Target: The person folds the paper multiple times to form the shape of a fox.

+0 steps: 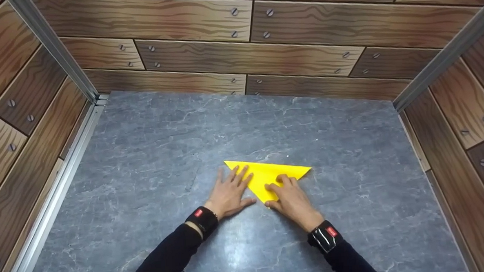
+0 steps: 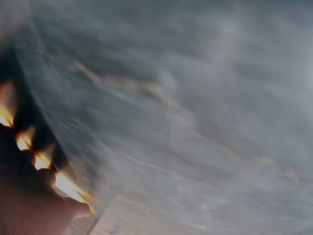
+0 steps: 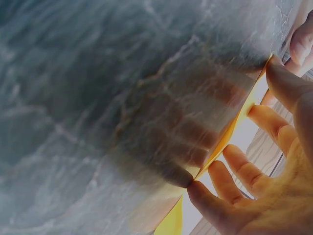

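Observation:
A yellow sheet of paper (image 1: pixel 264 172), folded into a triangle, lies on the grey marbled table. Its long edge faces away from me and one corner points toward me. My left hand (image 1: pixel 227 194) rests with spread, straight fingers, their tips over the left side of the paper and the thumb beside its near corner. My right hand (image 1: pixel 291 197) touches the paper from the right with slightly bent fingers, the thumb at the near corner. In the right wrist view its fingertips press along the thin yellow paper (image 3: pixel 239 117). The left wrist view shows the left hand (image 2: pixel 34 196) only in part.
The marbled tabletop (image 1: pixel 164 135) stretches around the paper. Wood-patterned panels (image 1: pixel 205 51) stand at the back and on both sides, with metal posts (image 1: pixel 54 46) at the corners. Small white specks (image 1: pixel 288 155) lie past the paper's far edge.

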### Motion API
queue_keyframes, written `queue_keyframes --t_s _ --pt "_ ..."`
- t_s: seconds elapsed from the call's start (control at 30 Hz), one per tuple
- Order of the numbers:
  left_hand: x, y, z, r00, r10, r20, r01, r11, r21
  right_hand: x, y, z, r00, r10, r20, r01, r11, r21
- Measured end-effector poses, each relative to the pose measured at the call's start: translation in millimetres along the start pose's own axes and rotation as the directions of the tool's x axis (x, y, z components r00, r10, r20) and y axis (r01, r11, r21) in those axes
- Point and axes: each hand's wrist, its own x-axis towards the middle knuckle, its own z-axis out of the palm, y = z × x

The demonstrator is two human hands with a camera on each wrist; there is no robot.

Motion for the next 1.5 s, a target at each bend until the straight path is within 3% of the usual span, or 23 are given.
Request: queue_keyframes --t_s 0.13,0.3,0.47,0.8,1.03,1.23,1.37,1.5 --pt "-0.8 -14.8 -0.9 0.997 -0.082 0.003 0.082 0.996 -0.048 -0.3 -0.8 -0.6 1.0 0.002 0.003 -0.002 1.0 -0.002" --pt "-0.2 -22.9 -5.5 0.992 -0.127 0.005 0.127 0.986 -0.109 0.4 -1.2 -1.5 1.0 0.017 0.022 -0.017 1.0 0.001" --pt "4.4 -13.7 -10.0 0.984 -0.179 -0.012 0.174 0.97 -0.171 1.6 -1.0 -1.9 0.999 0.024 0.027 -0.024 1.0 -0.015" --pt "11.3 9.5 -4.5 0.953 -0.302 -0.026 0.297 0.947 -0.12 1.2 -0.9 1.6 1.0 0.003 -0.002 -0.003 1.0 -0.004" --pt "9.8 8.8 -4.4 0.954 -0.294 -0.062 0.287 0.952 -0.106 1.2 -1.6 2.3 1.0 0.009 -0.01 -0.009 1.0 0.0" --pt "10.5 7.4 -4.9 0.955 -0.296 -0.026 0.29 0.948 -0.129 5.0 -2.7 -4.4 1.0 0.02 0.024 -0.02 1.0 -0.012" --pt "11.1 7.4 -4.6 0.954 -0.298 -0.025 0.291 0.945 -0.149 16.7 -5.9 -12.1 0.999 0.032 0.017 -0.031 0.999 -0.005" --pt "12.7 7.2 -4.1 0.953 -0.303 -0.011 0.298 0.944 -0.143 37.9 -9.2 -15.5 0.998 0.056 -0.037 -0.054 0.997 0.05"
